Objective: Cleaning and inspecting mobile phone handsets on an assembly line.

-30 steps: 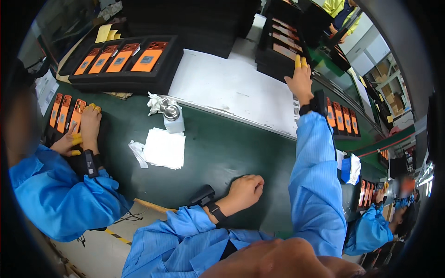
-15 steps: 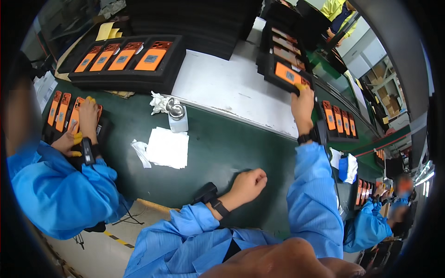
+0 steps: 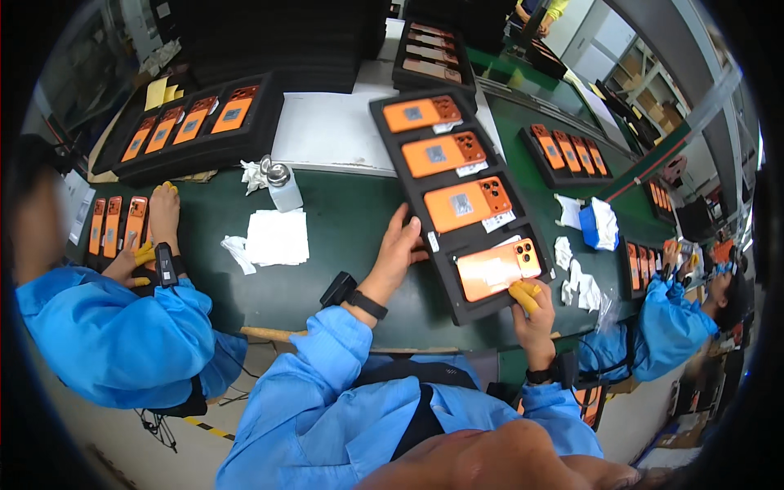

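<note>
matte black tray [image 3: 469,242] now closer — rounded glossy orange phones [image 3: 445,155] slotted in — hands [image 3: 398,249] [image 3: 535,318] clamped on opposite edges

left grip [image 3: 398,247] clasped, forearm [image 3: 333,336] slanting rightward; right grip [image 3: 532,310] lower, fingers [image 3: 524,296] bent.

The orange rectangular phones [image 3: 483,276] look glossy, their long black foam-like tray [image 3: 476,311] matt; the green tabletop [image 3: 351,220] smooth, faintly shiny; the silver domed metal cap [image 3: 279,174] polished.

White sheets [image 3: 278,238] near a metal-topped bottle [image 3: 285,194]; yellow slips [image 3: 158,93] (paper, probably) beyond.
</note>
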A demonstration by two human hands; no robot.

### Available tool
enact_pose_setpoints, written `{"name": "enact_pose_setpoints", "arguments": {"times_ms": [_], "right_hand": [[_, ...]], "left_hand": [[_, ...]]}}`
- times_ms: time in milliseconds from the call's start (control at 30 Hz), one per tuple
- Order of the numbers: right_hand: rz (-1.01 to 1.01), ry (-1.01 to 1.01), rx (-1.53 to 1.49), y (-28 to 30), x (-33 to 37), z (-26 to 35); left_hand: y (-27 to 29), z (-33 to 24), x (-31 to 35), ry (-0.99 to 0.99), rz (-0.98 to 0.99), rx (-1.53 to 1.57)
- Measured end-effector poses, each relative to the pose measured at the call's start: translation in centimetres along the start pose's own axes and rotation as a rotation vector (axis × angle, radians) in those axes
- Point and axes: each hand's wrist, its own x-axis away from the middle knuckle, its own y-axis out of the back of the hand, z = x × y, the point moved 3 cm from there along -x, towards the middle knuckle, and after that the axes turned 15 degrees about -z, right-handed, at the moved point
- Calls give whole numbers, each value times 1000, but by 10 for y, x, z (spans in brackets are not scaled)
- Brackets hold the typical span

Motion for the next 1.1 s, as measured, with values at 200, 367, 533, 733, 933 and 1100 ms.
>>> {"name": "enact_pose_setpoints", "arguments": {"times_ms": [200,367,533,733,933,1100], "right_hand": [[107,-1,-69,28,26,10],[45,-122,-169,39,31,-33],[-375,-533,-178,37,52,-96],[-115,-595,180,23,72,-86],[-100,-538,241,20,63,-79],[-111,-382,254,24,60,-97]], "left_hand": [[1,0,11,-47,-149,134],[-4,19,53,60,-224,109],[5,29,98,96,-130,-238],[31,-20,101,-865,-170,-1098],[30,-37,75,-1025,-43,-1542],[22,-34,94,-1108,-31,-1428]]}}
